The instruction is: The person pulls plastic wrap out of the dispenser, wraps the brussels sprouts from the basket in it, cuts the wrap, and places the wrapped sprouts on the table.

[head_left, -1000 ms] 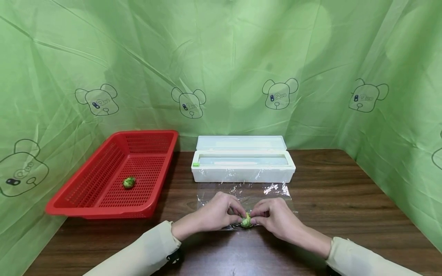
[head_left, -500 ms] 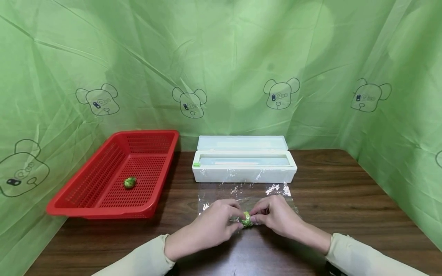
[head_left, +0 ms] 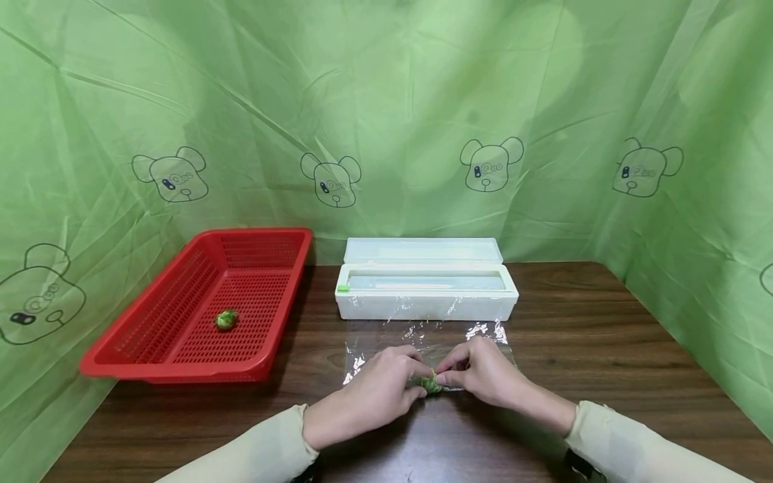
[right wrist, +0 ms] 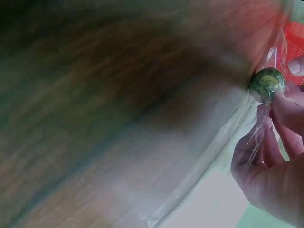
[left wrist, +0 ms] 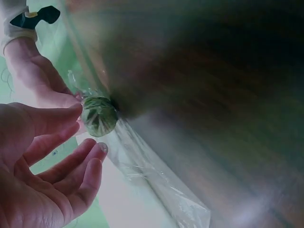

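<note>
A small green Brussels sprout lies in clear cling film at the front middle of the table. My left hand holds the sprout from its left, index finger over the top and thumb low at the near side. In the left wrist view the sprout shows film stretched over it, with the other fingers loosely bent below. My right hand pinches film at the sprout's right side. In the right wrist view a gathered strand of film runs over the right fingers. Part of the sprout is hidden by fingertips.
Behind the hands stands a white cling film dispenser, lid raised, its film stretching forward onto the wooden table. A red plastic basket on the left holds another Brussels sprout. Green cloth encloses the back and sides.
My left hand has come nearer the body, and its index finger has moved over the top of the sprout. The sprout is more covered by fingers now. The right hand stays pinched beside it.
</note>
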Motion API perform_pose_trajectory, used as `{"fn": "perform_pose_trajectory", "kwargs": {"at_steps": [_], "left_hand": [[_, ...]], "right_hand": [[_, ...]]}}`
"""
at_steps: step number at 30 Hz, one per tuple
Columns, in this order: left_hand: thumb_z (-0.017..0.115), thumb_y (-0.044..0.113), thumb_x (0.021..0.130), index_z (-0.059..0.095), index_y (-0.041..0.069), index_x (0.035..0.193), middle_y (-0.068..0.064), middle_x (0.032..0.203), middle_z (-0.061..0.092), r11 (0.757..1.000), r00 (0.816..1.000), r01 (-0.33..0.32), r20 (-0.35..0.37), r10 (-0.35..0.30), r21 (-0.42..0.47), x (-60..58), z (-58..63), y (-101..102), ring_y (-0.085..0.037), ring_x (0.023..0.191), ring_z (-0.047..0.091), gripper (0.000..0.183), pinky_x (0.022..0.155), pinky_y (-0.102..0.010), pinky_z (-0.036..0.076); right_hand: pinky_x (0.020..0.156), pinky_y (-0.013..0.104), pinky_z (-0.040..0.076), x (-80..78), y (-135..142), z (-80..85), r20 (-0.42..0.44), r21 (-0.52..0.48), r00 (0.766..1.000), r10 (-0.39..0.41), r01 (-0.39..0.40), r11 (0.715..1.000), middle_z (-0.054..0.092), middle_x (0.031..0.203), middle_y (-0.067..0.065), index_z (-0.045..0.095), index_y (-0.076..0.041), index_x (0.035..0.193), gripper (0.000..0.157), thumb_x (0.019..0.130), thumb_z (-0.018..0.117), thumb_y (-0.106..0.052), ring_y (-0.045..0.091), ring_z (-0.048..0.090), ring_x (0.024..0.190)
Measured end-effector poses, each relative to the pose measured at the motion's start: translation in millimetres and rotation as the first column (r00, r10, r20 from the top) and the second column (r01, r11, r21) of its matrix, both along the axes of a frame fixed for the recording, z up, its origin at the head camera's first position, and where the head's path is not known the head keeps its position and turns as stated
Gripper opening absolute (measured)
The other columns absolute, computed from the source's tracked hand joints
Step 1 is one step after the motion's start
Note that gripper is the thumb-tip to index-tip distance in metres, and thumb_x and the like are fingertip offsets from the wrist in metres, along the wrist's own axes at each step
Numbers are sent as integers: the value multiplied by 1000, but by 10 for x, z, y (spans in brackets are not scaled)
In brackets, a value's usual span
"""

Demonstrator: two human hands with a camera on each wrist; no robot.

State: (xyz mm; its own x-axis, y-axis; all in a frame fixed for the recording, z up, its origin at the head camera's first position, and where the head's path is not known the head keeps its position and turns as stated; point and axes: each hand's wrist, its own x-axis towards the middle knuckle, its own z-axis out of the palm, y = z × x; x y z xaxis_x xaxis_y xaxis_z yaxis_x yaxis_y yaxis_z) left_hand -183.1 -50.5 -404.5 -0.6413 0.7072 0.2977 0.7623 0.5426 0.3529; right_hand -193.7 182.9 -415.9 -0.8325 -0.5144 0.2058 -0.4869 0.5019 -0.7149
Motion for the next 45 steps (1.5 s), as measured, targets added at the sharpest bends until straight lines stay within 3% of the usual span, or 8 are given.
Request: {"fn": "perform_pose_trajectory", "kwargs": {"at_steps": [8, 13, 22, 30, 40, 45], "left_hand": [[88, 6, 84, 84, 11, 104, 6, 101, 77, 999, 1000, -11, 23, 10, 36, -97, -48, 35, -6, 94, 69, 21, 90, -18, 53], [87, 6, 86, 84, 11, 106, 5, 103, 78, 999, 996, -32, 79, 30, 24, -147, -41, 46, -7, 95, 71, 21, 88, -18, 54], [85, 5, 88, 84, 11, 107, 2, 105, 78, 998, 986, -48, 165, 40, 43, -216, -33, 32, -4, 94, 71, 20, 84, -17, 55], [82, 0, 89, 83, 5, 106, -3, 95, 78, 994, 966, -52, 259, 26, 95, -262, -35, 35, 5, 74, 65, 18, 67, -11, 52], [81, -1, 89, 83, 4, 100, 1, 84, 77, 990, 951, -25, 309, -20, 141, -321, -38, 20, 1, 71, 66, 12, 64, -15, 53], [80, 4, 93, 82, 5, 109, 2, 92, 78, 992, 954, -26, 300, -13, 125, -331, -37, -8, -1, 79, 68, 17, 71, -19, 56]], "right_hand": [[61, 26, 56, -41, -7, -19, 1, 10, 1000, -13, 13, 1000, 79, 88, -5, 85, -13, 93, 6, 87, 87, -13, 5, 67, 71], [60, 26, 56, -60, -3, -12, 8, 10, 1000, -18, 18, 1000, 79, 91, -1, 85, -10, 96, 7, 88, 85, -11, 6, 66, 70], [61, 27, 53, -42, 18, 21, -74, 40, 992, -103, 106, 994, 77, 108, 2, 84, -11, 108, 22, 88, 87, -18, 7, 61, 70], [78, 34, 58, -23, -6, 9, -118, 63, 993, -17, 24, 998, 76, 108, -3, 84, -16, 108, 28, 81, 93, -16, 18, 70, 98], [88, 39, 58, -54, -36, -34, -133, 54, 991, 11, -4, 999, 78, 103, -8, 85, -15, 105, 24, 82, 91, -14, 16, 73, 100], [84, 38, 59, -79, -40, -36, -126, 55, 992, 7, 0, 998, 79, 100, -6, 85, -14, 104, 22, 82, 91, -13, 14, 73, 98]]}}
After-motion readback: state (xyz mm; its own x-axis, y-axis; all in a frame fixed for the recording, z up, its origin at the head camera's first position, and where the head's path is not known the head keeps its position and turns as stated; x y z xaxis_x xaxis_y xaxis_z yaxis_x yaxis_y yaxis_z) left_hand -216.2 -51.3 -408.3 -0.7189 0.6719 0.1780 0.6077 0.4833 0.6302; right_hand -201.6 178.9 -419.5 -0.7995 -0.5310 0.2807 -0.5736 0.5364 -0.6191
